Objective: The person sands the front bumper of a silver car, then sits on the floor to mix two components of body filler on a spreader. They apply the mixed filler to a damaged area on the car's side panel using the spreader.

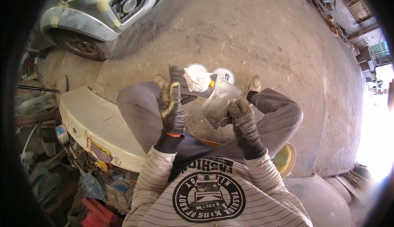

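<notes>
My left hand (172, 108), in a dark knit glove with worn pale fingertips, grips a dark flat board (177, 74) by its near edge. On the board sits a heap of white putty (197, 80), with a small orange dab (212, 83) at its right side. A wide grey scraper blade (222, 99) is pinched in my gloved right hand (242, 118). Its far corner lies close to the board's right end; whether they touch I cannot tell. Both are held up between my knees. Just beyond, two round white-topped cans (226, 74) are partly hidden.
A pale curved bumper (98, 122) lies at my left, beside a heap of scrap and old cans (119, 192). Ahead on the left stands a silver car (88, 21) with its headlight opening exposed. A yellowish bucket (290, 157) is by my right hip.
</notes>
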The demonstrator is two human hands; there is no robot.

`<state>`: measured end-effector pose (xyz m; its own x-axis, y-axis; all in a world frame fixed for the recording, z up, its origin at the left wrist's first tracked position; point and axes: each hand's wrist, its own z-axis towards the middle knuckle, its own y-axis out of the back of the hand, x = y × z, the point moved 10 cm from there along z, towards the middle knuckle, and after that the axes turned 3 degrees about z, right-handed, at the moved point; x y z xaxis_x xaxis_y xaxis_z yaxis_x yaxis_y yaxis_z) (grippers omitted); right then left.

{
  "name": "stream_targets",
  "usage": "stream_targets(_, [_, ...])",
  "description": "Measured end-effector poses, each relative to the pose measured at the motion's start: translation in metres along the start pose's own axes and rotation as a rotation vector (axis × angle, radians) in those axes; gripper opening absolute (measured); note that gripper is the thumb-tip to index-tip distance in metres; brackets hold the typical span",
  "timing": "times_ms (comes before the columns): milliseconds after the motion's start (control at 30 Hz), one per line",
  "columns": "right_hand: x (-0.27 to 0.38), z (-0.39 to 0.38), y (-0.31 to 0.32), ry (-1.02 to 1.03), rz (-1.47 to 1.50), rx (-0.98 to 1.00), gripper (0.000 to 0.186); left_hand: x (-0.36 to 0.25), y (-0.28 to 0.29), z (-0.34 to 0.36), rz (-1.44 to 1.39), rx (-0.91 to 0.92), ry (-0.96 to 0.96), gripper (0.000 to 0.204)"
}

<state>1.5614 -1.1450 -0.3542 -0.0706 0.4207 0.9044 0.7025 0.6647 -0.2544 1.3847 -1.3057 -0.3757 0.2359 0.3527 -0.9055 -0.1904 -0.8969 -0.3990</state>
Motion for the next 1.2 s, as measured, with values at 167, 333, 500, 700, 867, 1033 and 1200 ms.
stream_targets(167, [-0.011,0.008,-0.002,-0.044,-0.062,0.014,0.017,-0.026,-0.01,-0.013,0.714,0.185,-0.475,0.025])
stream_targets(333, [0.008,0.015,-0.003,0.1,-0.34,0.036,0.02,-0.045,-0.028,-0.034,0.819,0.367,-0.73,0.042])
stream_targets(500, [0.013,0.02,-0.005,0.018,-0.295,0.034,0.019,-0.077,-0.066,-0.067,1.043,0.481,-1.15,0.039])
stream_targets(700, [0.035,0.023,-0.012,0.123,-0.327,0.044,0.018,-0.087,-0.081,-0.059,0.879,0.59,-0.856,0.027])
stream_targets(867, [0.066,0.031,-0.01,0.25,-0.104,-0.018,0.018,-0.081,-0.081,-0.063,0.892,0.747,-0.758,0.04])
stream_targets(1033, [0.129,0.018,-0.011,0.554,0.104,0.002,0.027,-0.07,-0.044,-0.04,0.927,0.534,-0.547,0.043])
stream_targets(1200, [0.122,0.002,-0.046,0.394,-0.739,0.256,0.021,-0.057,-0.028,-0.025,0.552,0.457,-0.456,0.038])
